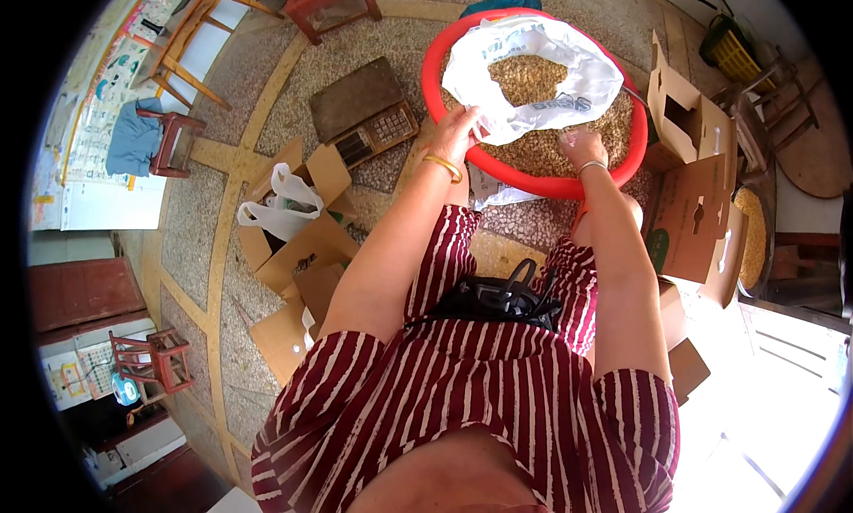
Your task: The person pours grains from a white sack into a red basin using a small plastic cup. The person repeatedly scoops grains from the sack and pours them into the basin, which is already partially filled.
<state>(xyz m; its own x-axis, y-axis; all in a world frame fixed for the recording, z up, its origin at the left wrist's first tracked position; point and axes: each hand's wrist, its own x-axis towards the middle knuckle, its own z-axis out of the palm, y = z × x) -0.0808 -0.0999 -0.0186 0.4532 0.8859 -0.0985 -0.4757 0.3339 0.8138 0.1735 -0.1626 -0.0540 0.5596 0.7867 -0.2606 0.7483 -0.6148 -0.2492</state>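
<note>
A wide basin with a thick red rim (636, 131) holds a layer of small tan grains or kernels (533, 160) whose kind I cannot make out. A white plastic bag (582, 79) with printing stands in it, its mouth spread wide and rolled outward, with the same tan pieces inside. My left hand (458, 133) pinches the bag's near left edge, close to the basin rim. Down in the loose pieces by the bag's near right side is my right hand (585, 147); its fingertips are blurred and partly hidden.
Left of the basin, a wooden box with compartments (378, 133) lies on the floor. Open cardboard boxes (313, 246), one with a white bag (283, 202), are at my left. More cardboard boxes (689, 206) crowd the right side. Red wooden stools (330, 0) stand farther off.
</note>
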